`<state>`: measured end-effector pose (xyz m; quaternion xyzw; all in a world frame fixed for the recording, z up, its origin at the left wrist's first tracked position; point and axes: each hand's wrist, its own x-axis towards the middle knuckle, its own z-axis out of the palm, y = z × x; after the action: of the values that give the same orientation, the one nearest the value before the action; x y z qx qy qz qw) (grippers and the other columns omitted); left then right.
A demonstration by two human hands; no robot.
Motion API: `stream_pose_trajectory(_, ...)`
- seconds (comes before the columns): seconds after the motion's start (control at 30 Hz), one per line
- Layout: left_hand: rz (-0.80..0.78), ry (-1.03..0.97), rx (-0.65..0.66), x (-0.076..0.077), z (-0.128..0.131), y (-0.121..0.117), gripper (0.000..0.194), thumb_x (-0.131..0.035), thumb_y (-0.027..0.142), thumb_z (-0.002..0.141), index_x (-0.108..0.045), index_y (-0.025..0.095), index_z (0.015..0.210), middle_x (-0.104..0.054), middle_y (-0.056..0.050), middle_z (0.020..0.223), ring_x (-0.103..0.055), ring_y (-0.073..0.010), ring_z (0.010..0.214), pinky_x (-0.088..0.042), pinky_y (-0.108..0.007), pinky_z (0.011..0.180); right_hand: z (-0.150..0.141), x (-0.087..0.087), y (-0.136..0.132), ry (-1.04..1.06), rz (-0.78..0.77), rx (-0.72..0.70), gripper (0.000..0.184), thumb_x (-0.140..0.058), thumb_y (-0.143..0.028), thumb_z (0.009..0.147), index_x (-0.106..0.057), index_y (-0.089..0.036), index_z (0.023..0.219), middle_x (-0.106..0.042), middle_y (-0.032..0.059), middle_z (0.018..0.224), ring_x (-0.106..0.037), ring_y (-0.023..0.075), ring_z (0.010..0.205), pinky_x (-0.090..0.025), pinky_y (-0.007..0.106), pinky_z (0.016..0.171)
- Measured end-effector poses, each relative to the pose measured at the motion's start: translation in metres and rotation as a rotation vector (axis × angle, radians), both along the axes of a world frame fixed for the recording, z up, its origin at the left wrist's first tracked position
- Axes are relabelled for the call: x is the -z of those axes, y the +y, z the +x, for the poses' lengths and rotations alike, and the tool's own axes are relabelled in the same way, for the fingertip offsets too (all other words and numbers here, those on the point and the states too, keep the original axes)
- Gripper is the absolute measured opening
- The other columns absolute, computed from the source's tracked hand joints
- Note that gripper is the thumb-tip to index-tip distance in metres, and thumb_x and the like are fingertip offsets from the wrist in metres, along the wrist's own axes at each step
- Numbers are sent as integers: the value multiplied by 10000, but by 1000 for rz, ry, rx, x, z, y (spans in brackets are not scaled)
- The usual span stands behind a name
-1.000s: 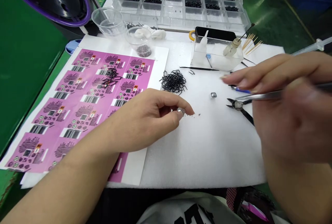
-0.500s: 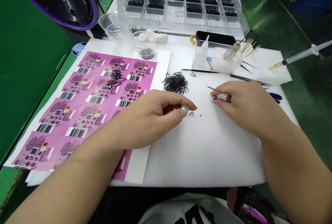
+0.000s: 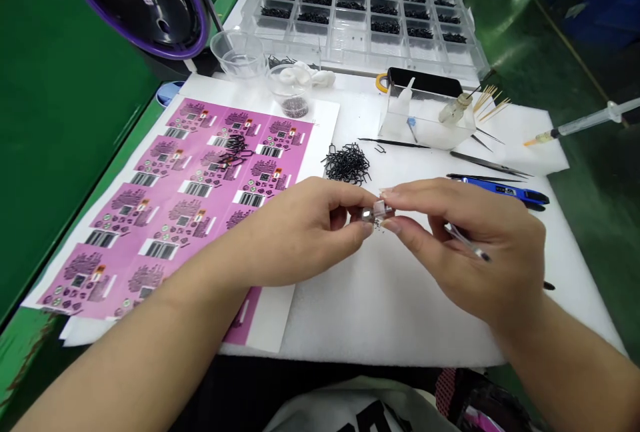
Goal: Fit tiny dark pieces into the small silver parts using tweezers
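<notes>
Over the white foam mat (image 3: 400,305) my two hands meet at the centre. My left hand (image 3: 305,225) pinches a small silvery metal piece (image 3: 370,215) between thumb and forefinger. My right hand (image 3: 465,245) pinches a second small shiny piece (image 3: 386,209) against it, fingertips touching the left ones. A thin pair of tweezers (image 3: 467,243) lies tucked under my right fingers, its point sticking out to the right. A pile of small black bent clips (image 3: 347,164) lies just behind my hands.
Purple printed label sheets (image 3: 185,185) cover the left of the table, with a few black clips on them. Behind stand clear cups (image 3: 293,89), a compartment tray of black parts (image 3: 370,15) and a clear box with a small bottle (image 3: 425,119). Blue-handled cutters (image 3: 505,189), tweezers and a syringe (image 3: 585,122) lie right.
My right hand came in from the right with the tweezers, picked the small shiny piece off the mat, and brought it to my left fingertips. The view has shifted slightly.
</notes>
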<state>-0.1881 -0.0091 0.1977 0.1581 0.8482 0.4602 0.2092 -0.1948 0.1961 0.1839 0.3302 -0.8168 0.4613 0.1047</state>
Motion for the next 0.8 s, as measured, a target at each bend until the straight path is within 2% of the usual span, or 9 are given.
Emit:
stream_pose_trajectory(0.13,-15,32,1,1,-1,1,183,-510,266,924,-689,231,932,-527,43,642,-471,-116,586,-353,-252,537,-1,2,-1,34,-41,5,328,-722,-60,771,-729,-269,1023,-754,13,1011,-698,196,861,-600,342,718)
stream_pose_trajectory(0.3,-11,48,15,1,-1,1,207,-496,263,941,-697,217,944,-627,24,726,-548,-124,646,-353,-258,558,-1,4,-3,11,60,-1,250,-696,-91,808,-739,-257,990,-741,20,993,-691,175,842,-594,322,719)
stream_pose_trajectory(0.43,26,25,-13,1,1,0,225,-533,298,932,-710,247,1060,-645,29,753,-556,-126,664,-393,-256,580,-2,0,-2,-11,-10,11,245,-710,-118,805,-735,-263,1002,-742,12,978,-685,172,806,-567,304,641)
stream_pose_trajectory(0.53,20,23,-73,1,2,-2,267,-557,324,922,-694,289,1148,-612,44,707,-541,-115,632,-415,-243,578,-11,-3,6,49,-5,169,203,-729,-162,788,-732,-274,956,-748,11,929,-672,188,747,-506,310,539)
stream_pose_trajectory(0.57,11,26,-93,1,2,-2,268,-565,321,916,-696,295,1148,-596,47,685,-535,-111,619,-414,-237,569,-16,-2,10,67,50,246,174,-733,-183,783,-733,-272,932,-745,10,901,-657,187,703,-484,316,525)
stream_pose_trajectory(0.63,2,39,-113,0,1,-2,255,-578,299,906,-708,289,1124,-569,48,656,-521,-102,595,-402,-228,548,-29,2,19,45,253,353,113,-732,-223,775,-735,-261,882,-730,7,831,-613,176,615,-465,332,547)
stream_pose_trajectory(0.73,21,68,-126,-2,0,-2,229,-597,273,890,-722,259,1082,-538,48,634,-488,-91,564,-384,-219,523,-45,9,27,-86,599,337,82,-725,-260,759,-735,-240,838,-698,16,799,-618,203,662,-467,363,638)
stream_pose_trajectory(0.8,14,101,-154,-4,-1,-4,218,-599,281,891,-723,252,1069,-531,44,636,-467,-92,558,-372,-223,513,-49,13,23,-77,617,349,162,-734,-318,755,-734,-219,884,-665,43,853,-618,222,732,-464,370,673)
